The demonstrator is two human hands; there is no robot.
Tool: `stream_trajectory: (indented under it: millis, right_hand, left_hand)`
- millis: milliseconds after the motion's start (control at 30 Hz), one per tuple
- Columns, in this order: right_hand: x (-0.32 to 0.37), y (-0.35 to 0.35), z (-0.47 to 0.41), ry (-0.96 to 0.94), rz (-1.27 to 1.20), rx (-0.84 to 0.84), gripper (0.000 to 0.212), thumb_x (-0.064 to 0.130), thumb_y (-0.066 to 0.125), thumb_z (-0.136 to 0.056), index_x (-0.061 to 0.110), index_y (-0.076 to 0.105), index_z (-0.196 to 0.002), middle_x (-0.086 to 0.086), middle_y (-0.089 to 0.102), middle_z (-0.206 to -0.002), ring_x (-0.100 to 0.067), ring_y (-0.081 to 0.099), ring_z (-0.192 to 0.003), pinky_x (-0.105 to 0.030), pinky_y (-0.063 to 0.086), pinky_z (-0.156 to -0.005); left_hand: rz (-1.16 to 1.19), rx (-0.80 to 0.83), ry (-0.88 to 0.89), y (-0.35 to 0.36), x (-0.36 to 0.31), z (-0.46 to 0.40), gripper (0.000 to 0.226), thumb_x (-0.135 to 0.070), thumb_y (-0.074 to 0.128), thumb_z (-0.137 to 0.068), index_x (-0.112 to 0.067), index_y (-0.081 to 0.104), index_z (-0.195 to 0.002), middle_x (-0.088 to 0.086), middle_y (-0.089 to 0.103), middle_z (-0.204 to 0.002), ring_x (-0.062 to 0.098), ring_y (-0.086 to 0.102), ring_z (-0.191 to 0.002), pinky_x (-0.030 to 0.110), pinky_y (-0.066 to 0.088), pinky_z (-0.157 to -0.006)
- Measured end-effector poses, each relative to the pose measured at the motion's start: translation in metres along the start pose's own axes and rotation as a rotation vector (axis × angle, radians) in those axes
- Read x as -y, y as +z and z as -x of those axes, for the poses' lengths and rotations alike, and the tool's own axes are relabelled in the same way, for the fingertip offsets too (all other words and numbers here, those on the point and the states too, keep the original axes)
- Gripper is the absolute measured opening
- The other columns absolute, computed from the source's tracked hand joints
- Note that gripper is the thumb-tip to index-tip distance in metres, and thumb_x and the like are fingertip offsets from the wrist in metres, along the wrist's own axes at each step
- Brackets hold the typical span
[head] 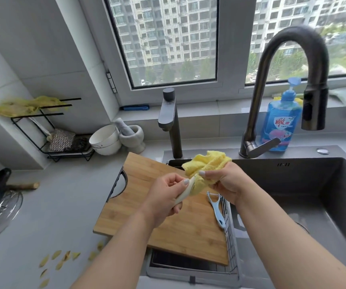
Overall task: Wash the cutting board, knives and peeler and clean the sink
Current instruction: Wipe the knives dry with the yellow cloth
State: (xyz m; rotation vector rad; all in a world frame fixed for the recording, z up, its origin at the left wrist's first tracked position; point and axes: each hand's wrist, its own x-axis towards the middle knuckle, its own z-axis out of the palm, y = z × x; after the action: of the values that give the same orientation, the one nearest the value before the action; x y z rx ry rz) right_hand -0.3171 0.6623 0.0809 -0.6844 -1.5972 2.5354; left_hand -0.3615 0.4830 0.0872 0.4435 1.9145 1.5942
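Note:
My left hand (164, 198) grips the cream handle of a knife (185, 192), whose blade is wrapped in a yellow cloth (206, 167). My right hand (227, 184) pinches that cloth around the blade, above the wooden cutting board (147, 205). The board lies across the left part of the grey sink (314, 195), over a wire rack (229, 236). A light blue peeler (217, 208) lies on the board's right edge, just below my right hand.
A tall dark tap (293, 80) arches over the sink, with a second short tap (171, 122) to its left. Blue dish soap (281, 119) stands behind. White bowls (105, 139), a mortar (131, 135), a black rack (63, 140) and peel scraps (59, 259) occupy the left counter.

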Motion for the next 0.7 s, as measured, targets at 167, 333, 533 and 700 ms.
stream_trajectory:
  millis: [167, 333, 533, 700]
  right_hand:
    - [-0.003, 0.013, -0.004, 0.066, -0.137, -0.051, 0.048, -0.018, 0.066, -0.072, -0.008, 0.055, -0.118, -0.023, 0.064, -0.112, -0.034, 0.068, -0.094, -0.037, 0.056, -0.072]
    - [-0.004, 0.025, -0.008, 0.121, -0.153, -0.070, 0.044, -0.022, 0.062, -0.073, -0.006, 0.057, -0.114, -0.021, 0.065, -0.107, -0.032, 0.068, -0.089, -0.036, 0.058, -0.065]
    - [-0.012, 0.044, -0.015, 0.213, -0.131, -0.048, 0.022, -0.021, 0.058, -0.077, -0.005, 0.059, -0.092, -0.017, 0.065, -0.089, -0.027, 0.065, -0.078, -0.031, 0.058, -0.063]
    - [-0.017, 0.051, -0.035, 0.183, -0.160, -0.179, 0.023, -0.016, 0.060, -0.080, 0.001, 0.058, -0.096, -0.013, 0.062, -0.089, -0.022, 0.061, -0.074, -0.025, 0.055, -0.054]
  left_hand:
    - [0.076, 0.028, -0.066, -0.011, 0.003, 0.004, 0.017, -0.025, 0.058, -0.095, -0.010, 0.058, -0.088, -0.001, 0.050, -0.061, 0.011, 0.039, -0.037, 0.016, 0.027, -0.033]
    - [0.066, 0.042, -0.105, -0.034, 0.001, 0.013, 0.019, -0.027, 0.057, -0.095, -0.008, 0.058, -0.092, 0.000, 0.049, -0.063, 0.010, 0.038, -0.036, 0.015, 0.025, -0.033]
    - [0.054, -0.019, -0.170, -0.067, 0.009, 0.034, 0.022, -0.028, 0.058, -0.094, -0.006, 0.061, -0.094, 0.000, 0.051, -0.066, 0.009, 0.037, -0.037, 0.016, 0.026, -0.032]
    - [0.135, -0.135, -0.219, -0.102, 0.020, 0.057, 0.018, -0.025, 0.056, -0.096, -0.008, 0.058, -0.093, 0.000, 0.047, -0.064, 0.008, 0.035, -0.033, 0.013, 0.018, -0.031]
